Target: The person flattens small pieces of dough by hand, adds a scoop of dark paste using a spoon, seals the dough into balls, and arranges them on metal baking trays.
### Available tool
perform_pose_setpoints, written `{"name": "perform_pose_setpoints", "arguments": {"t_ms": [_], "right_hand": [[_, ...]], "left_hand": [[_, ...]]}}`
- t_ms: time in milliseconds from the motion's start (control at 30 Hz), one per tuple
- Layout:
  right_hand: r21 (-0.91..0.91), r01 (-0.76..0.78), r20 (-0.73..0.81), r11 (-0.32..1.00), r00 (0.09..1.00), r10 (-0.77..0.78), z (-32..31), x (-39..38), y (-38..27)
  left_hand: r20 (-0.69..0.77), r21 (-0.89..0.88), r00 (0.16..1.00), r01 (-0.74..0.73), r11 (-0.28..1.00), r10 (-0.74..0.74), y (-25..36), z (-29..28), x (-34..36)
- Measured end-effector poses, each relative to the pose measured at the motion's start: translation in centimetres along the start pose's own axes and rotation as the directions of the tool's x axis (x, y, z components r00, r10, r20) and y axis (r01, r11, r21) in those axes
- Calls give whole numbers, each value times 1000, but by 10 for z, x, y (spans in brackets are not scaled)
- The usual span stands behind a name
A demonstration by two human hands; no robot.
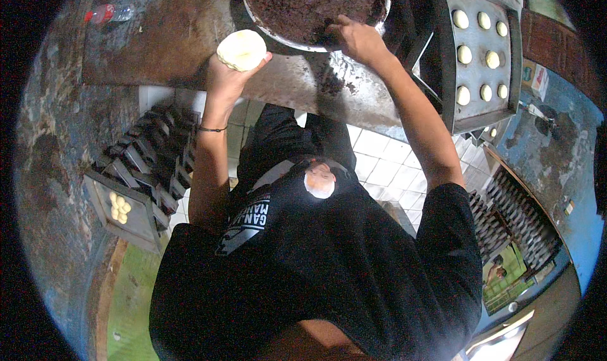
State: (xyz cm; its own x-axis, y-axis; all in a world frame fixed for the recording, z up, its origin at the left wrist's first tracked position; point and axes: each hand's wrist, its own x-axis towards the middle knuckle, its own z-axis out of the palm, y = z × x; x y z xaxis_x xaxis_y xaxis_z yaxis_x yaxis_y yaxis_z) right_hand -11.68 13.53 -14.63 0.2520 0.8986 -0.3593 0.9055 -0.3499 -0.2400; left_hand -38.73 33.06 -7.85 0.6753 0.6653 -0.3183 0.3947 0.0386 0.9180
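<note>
A flat, round piece of pale dough (242, 49) rests on my left hand (226, 86), with the fingers and thumb cupped about it from below. Just right of it on the worktable (158, 51) stands a round bowl (247, 8) with a light rim, cut off by the upper edge of the view. Dark brown, crumbly filling (303, 6) lies in the bowl. My right hand (360, 41) reaches over the bowl's near right rim, its fingers curled down at the filling. The fingertips are partly hidden, and I cannot make out what they hold.
On the right, a metal tray (475, 112) bears several spaced dough balls (464, 55). A second tray (148, 231) with clustered dough balls sits at the lower left, beside stacked dark metal trays (142, 158). A clear plastic bottle (117, 13) with a red cap lies at the far left.
</note>
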Motion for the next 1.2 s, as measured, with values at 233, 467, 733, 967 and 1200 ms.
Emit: {"name": "perform_pose_setpoints", "arguments": {"t_ms": [233, 467, 733, 967, 1200], "right_hand": [[324, -81, 32, 943, 997, 74, -21, -12, -4], [682, 196, -333, 704, 941, 61, -96, -58, -81], [389, 108, -547, 915, 826, 135, -84, -86, -148], [501, 31, -510, 865, 818, 266, -66, -118, -154], [918, 76, -284, 390, 811, 511, -78, -133, -139]], "left_hand": [[11, 119, 993, -119, 986, 119, 3, 8, 4], [114, 1, 973, -202, 979, 200, 0, 24, 18], [102, 134, 940, -338, 931, 327, 51, 35, 14], [78, 140, 906, -422, 896, 415, 29, 47, 17], [64, 38, 880, -473, 880, 470, 22, 70, 24]]}}
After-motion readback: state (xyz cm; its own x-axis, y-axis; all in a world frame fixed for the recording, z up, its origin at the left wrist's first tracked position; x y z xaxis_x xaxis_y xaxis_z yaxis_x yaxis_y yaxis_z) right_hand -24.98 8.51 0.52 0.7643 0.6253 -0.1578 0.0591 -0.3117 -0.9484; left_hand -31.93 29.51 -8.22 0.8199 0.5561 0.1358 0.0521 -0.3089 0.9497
